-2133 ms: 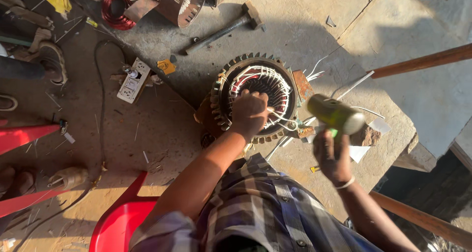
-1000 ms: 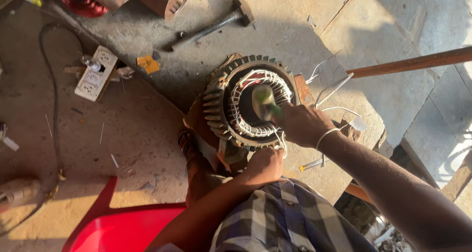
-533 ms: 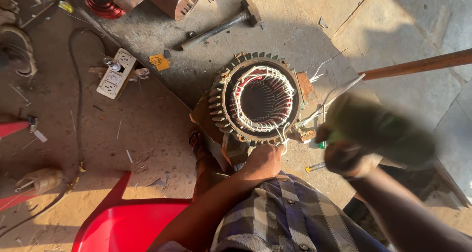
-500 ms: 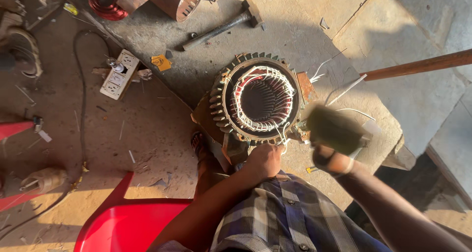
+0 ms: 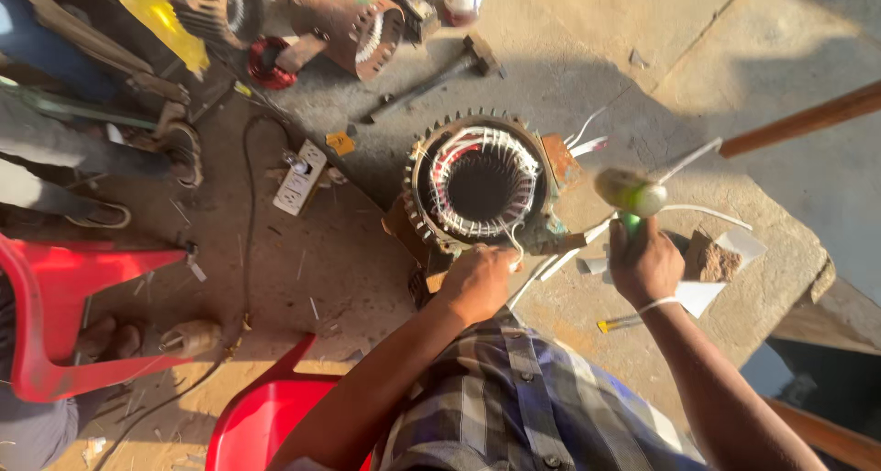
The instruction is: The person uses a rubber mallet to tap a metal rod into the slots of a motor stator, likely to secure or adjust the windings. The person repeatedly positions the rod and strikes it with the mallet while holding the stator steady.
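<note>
A round motor stator (image 5: 477,182) with a toothed metal housing and white and red copper windings stands open end up on the concrete floor. My left hand (image 5: 479,281) rests closed on its near rim, next to the loose white leads. Just right of the stator, my right hand (image 5: 645,264) grips the handle of a green and pale mallet (image 5: 630,196), whose head is raised and blurred. White wires (image 5: 587,140) trail from the stator's right side.
A steel hammer (image 5: 431,79) lies behind the stator, a white power strip (image 5: 300,177) with a black cable to its left. Rusty motor housings (image 5: 344,16) sit at the back. Red plastic chairs (image 5: 64,315) stand left. A brown wooden pole (image 5: 808,120) crosses right.
My right hand struck the mallet into the stator's centre, then drew it back out to the right. My left hand slid from the windings to the near rim.
</note>
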Demonstrator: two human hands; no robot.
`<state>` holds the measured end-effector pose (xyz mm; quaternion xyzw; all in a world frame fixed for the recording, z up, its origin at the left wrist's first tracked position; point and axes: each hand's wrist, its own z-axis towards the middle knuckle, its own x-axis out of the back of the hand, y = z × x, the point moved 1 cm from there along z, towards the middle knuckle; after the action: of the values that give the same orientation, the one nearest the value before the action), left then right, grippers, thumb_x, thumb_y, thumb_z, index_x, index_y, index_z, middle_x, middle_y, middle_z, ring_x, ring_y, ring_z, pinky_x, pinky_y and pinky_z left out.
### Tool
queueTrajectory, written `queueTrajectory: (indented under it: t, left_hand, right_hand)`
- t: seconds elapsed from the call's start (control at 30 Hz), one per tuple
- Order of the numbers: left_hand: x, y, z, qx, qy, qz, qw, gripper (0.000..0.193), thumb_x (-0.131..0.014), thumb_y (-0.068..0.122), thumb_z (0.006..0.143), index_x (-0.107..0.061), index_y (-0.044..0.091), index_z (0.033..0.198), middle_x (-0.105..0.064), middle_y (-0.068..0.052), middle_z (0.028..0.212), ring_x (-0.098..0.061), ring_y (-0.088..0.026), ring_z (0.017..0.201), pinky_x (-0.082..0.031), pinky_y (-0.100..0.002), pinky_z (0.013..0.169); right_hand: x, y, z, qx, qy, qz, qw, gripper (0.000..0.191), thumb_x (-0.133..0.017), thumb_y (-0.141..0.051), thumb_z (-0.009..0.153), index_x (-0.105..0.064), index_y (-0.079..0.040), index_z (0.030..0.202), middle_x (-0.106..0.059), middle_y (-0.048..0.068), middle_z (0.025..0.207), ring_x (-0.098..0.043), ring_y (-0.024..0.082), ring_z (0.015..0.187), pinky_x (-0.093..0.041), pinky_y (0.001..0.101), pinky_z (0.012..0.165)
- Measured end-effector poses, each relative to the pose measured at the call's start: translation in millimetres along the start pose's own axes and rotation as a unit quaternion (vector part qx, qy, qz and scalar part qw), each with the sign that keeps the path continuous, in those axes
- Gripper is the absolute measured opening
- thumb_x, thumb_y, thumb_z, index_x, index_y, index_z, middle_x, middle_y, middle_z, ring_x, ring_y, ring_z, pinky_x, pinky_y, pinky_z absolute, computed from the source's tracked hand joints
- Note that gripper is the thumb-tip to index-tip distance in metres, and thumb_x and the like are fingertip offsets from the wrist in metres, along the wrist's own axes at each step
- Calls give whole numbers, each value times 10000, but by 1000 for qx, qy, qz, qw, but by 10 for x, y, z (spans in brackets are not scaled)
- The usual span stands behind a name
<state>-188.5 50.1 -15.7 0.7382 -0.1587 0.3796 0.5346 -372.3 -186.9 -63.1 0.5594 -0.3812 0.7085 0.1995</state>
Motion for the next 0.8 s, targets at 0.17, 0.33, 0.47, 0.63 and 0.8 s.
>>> queueTrajectory:
  t: [0.17,0.33,0.47,0.63,0.8]
  left_hand:
    - [924,387,337,82,-2,135,987,263,-621,28,873,-716,182,1064,-696,-31,1097,-568,-236,1108,-455,-435,1024]
    - [1196,694,500,44,-72,334,939,190,-550,152,1007,-738,129,1025,-686,-50,1122,-542,-218,1199,-334,-505,1115]
    - [1014,771,631,-35,-71,449,890,232,-534,166,1014,-761,152,1058,-704,-45,1154,-516,-223,1265,-305,-522,1125]
    - [1175,1209,527,-61,-93,524,844,209,-573,117,932,-742,170,1042,-693,-45,1078,-536,-207,1095,-359,-479,984]
    - [1032,1709,-111,-290,-141,-32,946,345,-528,77,1006,-701,206,1275,-760,-107,1088,-752,-231,964,-579,-391,915]
  right_hand:
    - [-494,689,-182,-16,-7,-137,990,367,-576,-444,1007,-606,-90,1097,-709,161,896,-679,347,930,-528,510,779]
    - [-194,111,131,47,128,53,989,215,-560,-257,1069,-712,-158,1184,-734,162,1149,-654,316,1111,-506,442,954]
    - [-237,-850,644,252,-125,212,936,327,-673,-130,894,-706,-70,1214,-728,110,1187,-606,335,1119,-492,433,983]
    - [-511,-1341,731,403,-105,103,903,448,-790,-219,712,-703,-38,1112,-679,194,1148,-582,353,1137,-500,438,983]
    - [-288,-1215,312,422,-81,171,887,169,-729,-173,936,-744,-129,1099,-751,26,1104,-693,202,1021,-562,365,899]
